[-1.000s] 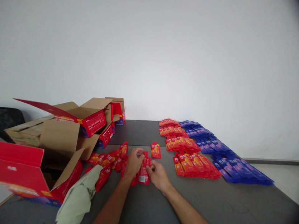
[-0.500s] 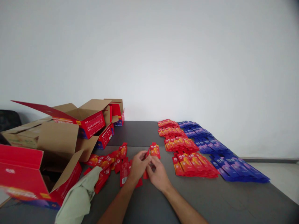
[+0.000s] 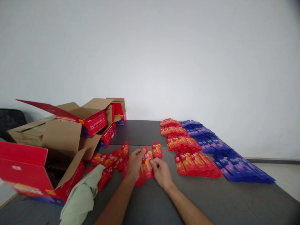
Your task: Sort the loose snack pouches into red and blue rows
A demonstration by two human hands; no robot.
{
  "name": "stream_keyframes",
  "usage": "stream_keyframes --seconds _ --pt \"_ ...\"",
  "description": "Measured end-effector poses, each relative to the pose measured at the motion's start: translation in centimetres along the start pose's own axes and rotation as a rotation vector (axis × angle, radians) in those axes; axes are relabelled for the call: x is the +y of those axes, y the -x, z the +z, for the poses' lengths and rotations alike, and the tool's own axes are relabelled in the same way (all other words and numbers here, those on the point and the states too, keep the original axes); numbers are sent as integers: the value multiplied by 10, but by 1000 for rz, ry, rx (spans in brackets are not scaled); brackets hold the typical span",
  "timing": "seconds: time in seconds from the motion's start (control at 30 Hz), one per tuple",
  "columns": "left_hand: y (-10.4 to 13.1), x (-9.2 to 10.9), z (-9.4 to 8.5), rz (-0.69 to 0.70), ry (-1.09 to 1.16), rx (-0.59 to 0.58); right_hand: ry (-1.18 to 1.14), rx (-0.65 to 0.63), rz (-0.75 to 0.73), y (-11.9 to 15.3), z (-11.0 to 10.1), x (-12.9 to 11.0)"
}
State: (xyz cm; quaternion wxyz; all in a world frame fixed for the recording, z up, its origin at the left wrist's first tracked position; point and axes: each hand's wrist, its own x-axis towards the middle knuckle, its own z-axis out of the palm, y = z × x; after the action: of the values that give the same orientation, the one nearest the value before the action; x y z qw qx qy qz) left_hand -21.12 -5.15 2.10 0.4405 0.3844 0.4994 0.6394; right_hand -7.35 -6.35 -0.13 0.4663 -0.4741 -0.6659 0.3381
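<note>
Between my hands is a red pouch (image 3: pixel 147 164) with orange fruit printed on it, its front turned up to me. My left hand (image 3: pixel 135 163) pinches its upper left edge, and my right hand (image 3: pixel 161 173) pinches its right edge. Just beyond, a single red pouch (image 3: pixel 157 150) lies flat on the table. Loose red pouches (image 3: pixel 109 161) lie in a jumbled heap left of my left hand, which partly covers some. Right of my right hand, red pouches (image 3: pixel 197 162) lie overlapped in rows.
Blue pouches (image 3: pixel 243 168) lie in rows along the right side of the dark table (image 3: pixel 225 203). Open red cartons (image 3: pixel 95 123) crowd the left, with a nearer open carton (image 3: pixel 23 165) in front. A pale green cloth (image 3: pixel 81 197) lies beside it. A white wall stands behind.
The pouch in my hands has turned from edge-on to face-up. My hands have moved slightly apart to its two sides. The whole view has shifted a little.
</note>
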Motion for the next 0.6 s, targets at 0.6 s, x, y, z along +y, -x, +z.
stream_keyframes --seconds 0.6 --pt "0 -5 -3 -310 -172 -242 -35 12 80 -7 -3 13"
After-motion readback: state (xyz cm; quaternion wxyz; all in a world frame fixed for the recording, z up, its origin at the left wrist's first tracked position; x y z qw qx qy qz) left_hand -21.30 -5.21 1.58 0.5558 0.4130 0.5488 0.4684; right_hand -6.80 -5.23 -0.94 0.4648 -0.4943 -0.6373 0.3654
